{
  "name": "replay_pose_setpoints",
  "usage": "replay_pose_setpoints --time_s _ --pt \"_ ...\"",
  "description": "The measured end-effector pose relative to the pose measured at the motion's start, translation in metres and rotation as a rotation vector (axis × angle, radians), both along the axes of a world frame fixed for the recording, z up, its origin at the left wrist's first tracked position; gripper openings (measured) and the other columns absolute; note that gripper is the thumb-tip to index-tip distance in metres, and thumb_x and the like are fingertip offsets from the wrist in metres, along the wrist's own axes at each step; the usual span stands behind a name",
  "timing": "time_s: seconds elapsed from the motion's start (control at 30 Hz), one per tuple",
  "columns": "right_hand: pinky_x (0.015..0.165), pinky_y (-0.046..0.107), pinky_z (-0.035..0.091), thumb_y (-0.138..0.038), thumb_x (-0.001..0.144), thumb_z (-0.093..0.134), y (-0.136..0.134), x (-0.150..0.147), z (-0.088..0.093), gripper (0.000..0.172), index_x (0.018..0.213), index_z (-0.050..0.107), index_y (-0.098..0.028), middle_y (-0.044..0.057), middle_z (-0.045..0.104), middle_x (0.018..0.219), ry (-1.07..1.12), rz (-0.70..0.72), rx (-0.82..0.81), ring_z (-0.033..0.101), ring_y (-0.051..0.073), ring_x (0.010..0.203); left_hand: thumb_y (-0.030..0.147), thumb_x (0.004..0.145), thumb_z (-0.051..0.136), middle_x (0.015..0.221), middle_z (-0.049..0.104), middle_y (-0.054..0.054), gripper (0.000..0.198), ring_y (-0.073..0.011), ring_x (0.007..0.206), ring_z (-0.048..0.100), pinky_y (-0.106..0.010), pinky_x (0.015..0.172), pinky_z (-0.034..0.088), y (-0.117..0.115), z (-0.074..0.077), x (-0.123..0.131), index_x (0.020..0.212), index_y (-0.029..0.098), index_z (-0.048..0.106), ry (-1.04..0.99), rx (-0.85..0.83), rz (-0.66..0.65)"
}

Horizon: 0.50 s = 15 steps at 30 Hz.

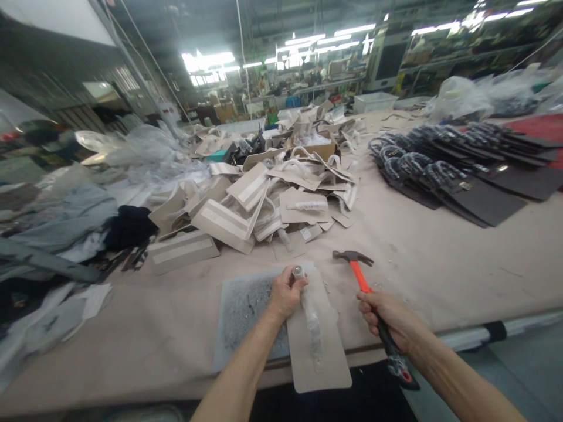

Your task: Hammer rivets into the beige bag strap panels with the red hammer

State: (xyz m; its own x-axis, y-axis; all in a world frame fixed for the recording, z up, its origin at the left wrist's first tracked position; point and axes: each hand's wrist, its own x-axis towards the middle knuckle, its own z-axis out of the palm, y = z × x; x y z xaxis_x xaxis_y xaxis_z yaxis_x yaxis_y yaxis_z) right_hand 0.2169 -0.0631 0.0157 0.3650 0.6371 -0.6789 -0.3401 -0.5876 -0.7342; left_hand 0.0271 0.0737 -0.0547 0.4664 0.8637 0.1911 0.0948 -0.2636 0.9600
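My right hand (391, 319) is wrapped round the dark grip of a claw hammer (359, 274), its orange shaft and metal head raised to the right of the panel. In my left hand (287, 291) a short metal punch (298, 271) is pinched upright, its round shiny top showing and its lower end hidden. It stands at the far end of a beige bag panel (332, 351). Along the middle of that panel runs a handle (314, 334) wrapped in clear plastic. Beneath the panel's left side lies a worn grey work board (233, 328), partly overhanging at the front with the panel.
Beyond my hands is a loose heap of beige panels with handles (229, 225). Dark panels with plastic-wrapped handles (475, 196) lie overlapped at the right. Plastic bags and cloth (79, 217) crowd the left. The table's front edge (369, 351) runs close to me.
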Motion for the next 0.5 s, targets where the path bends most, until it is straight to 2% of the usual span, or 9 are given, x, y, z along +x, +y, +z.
replay_pose_setpoints --time_s 0.07,0.2,0.3,0.37,0.43,0.5 --pt "0.037 0.021 0.028 -0.035 0.092 0.045 0.0 -0.006 0.015 0.017 0.08 0.039 -0.024 -0.009 0.041 0.059 -0.223 0.072 0.089 0.035 0.008 0.039 0.023 0.082 0.061 0.088 0.073 -0.004 0.016 -0.019 0.079 0.066 -0.028 0.074 0.049 0.0 0.003 -0.001 0.095 0.018 0.068 0.001 0.011 -0.039" --pt "0.046 0.025 0.03 -0.05 0.095 0.037 -0.006 -0.012 0.043 0.032 0.076 0.041 -0.025 -0.005 0.044 0.055 -0.899 0.292 0.331 0.042 0.013 0.046 0.024 0.081 0.06 0.084 0.069 -0.003 0.015 -0.0177 0.075 0.061 -0.026 0.07 0.046 0.003 0.008 -0.003 0.093 0.018 0.067 0.01 0.005 -0.103" --pt "0.05 0.028 0.024 -0.047 0.097 0.037 -0.013 -0.013 0.048 0.032 0.074 0.04 -0.024 -0.002 0.047 0.054 -1.325 0.465 0.343 0.044 0.014 0.047 0.024 0.082 0.06 0.08 0.066 -0.001 0.012 -0.0162 0.071 0.057 -0.025 0.067 0.042 0.005 0.008 -0.003 0.091 0.019 0.066 0.016 0.016 -0.144" --pt "0.051 0.029 0.02 -0.041 0.098 0.038 -0.015 -0.012 0.048 0.028 0.076 0.043 -0.024 0.0 0.051 0.055 -1.46 0.642 0.255 0.045 0.014 0.046 0.024 0.083 0.059 0.074 0.061 0.0 0.011 -0.0149 0.067 0.052 -0.024 0.064 0.039 0.005 0.006 -0.004 0.09 0.018 0.066 0.033 0.034 -0.146" --pt "0.051 0.03 0.017 -0.037 0.098 0.04 -0.015 -0.009 0.054 0.024 0.079 0.045 -0.023 0.0 0.054 0.057 -1.495 0.787 0.186 0.045 0.015 0.045 0.023 0.084 0.059 0.071 0.058 0.002 0.009 -0.0142 0.064 0.049 -0.024 0.062 0.036 0.005 0.004 -0.004 0.088 0.018 0.065 0.043 0.043 -0.137" --pt "0.051 0.03 0.016 -0.04 0.098 0.039 -0.013 -0.006 0.071 0.026 0.078 0.044 -0.024 0.0 0.052 0.054 -1.499 0.766 0.213 0.043 0.014 0.043 0.023 0.083 0.059 0.072 0.057 0.002 0.008 -0.0144 0.065 0.049 -0.024 0.063 0.037 0.004 0.003 -0.004 0.087 0.018 0.064 0.042 0.048 -0.132"
